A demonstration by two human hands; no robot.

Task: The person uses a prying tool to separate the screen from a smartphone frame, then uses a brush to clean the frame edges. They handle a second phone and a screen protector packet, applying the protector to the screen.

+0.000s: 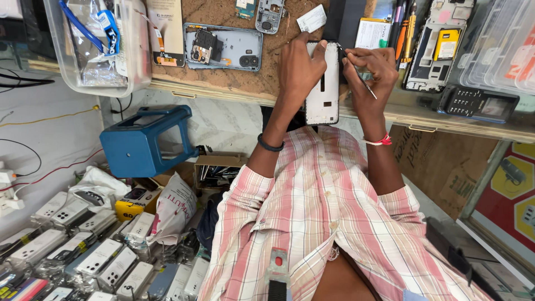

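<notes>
Head view, looking down: my left hand (pixel 300 66) presses flat on a white phone back panel (pixel 323 92) that overhangs the near edge of the tabletop (pixel 234 83). My right hand (pixel 372 69) pinches a thin metal probe (pixel 362 82), its tip at the panel's upper right edge. I judge the work goes best with the panel pinned firmly and the tip kept shallow in the seam, so nothing cracks. Opened phones (pixel 223 47), loose parts and a clear plastic bin (pixel 95 47) crowd the brown tabletop. Below, a blue stool (pixel 146 142) and rows of wrapped phone backs (pixel 83 251) cover the floor.
</notes>
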